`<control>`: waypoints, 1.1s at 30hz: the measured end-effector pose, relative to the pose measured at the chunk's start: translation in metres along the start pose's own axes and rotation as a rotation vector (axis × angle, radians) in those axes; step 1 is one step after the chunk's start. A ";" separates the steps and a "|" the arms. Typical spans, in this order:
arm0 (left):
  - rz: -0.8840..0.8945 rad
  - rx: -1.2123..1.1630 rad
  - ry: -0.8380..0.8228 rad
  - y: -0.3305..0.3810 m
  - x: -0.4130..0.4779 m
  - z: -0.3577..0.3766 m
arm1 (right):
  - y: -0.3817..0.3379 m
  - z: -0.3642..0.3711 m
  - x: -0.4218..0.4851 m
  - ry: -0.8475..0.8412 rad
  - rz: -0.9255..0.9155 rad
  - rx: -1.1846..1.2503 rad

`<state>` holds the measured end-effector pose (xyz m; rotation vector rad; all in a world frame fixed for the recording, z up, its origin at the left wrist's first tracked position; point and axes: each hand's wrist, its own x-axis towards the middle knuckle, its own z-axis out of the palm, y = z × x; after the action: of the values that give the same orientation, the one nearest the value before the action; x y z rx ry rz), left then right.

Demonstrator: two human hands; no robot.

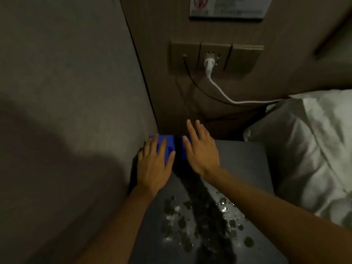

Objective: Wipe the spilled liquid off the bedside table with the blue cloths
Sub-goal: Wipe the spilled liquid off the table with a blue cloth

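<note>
— Dim corner; where are the blue cloths on the bedside table?
— Far edge. Left hand and right hand press flat on them, fingers spread; spilled liquid beads nearer.

Two blue cloths were seen lying flat, side by side at the far end of the dark bedside table, a narrow gap between them. Spilled liquid was noted as scattered, glinting droplets across the near tabletop.
</note>
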<state>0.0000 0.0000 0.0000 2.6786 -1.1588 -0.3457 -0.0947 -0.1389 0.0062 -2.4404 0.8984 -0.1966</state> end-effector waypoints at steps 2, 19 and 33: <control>-0.027 0.016 -0.046 -0.014 0.008 0.021 | 0.011 0.020 0.008 -0.080 -0.010 -0.067; 0.078 -0.005 0.197 -0.046 0.019 0.103 | 0.040 0.095 0.014 -0.112 0.003 -0.265; 0.094 -0.019 0.197 -0.050 0.022 0.106 | 0.059 0.086 0.007 -0.104 0.031 -0.353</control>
<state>0.0180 0.0079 -0.1174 2.5622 -1.2092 -0.0744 -0.0961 -0.1445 -0.0979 -2.7256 0.9934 0.1094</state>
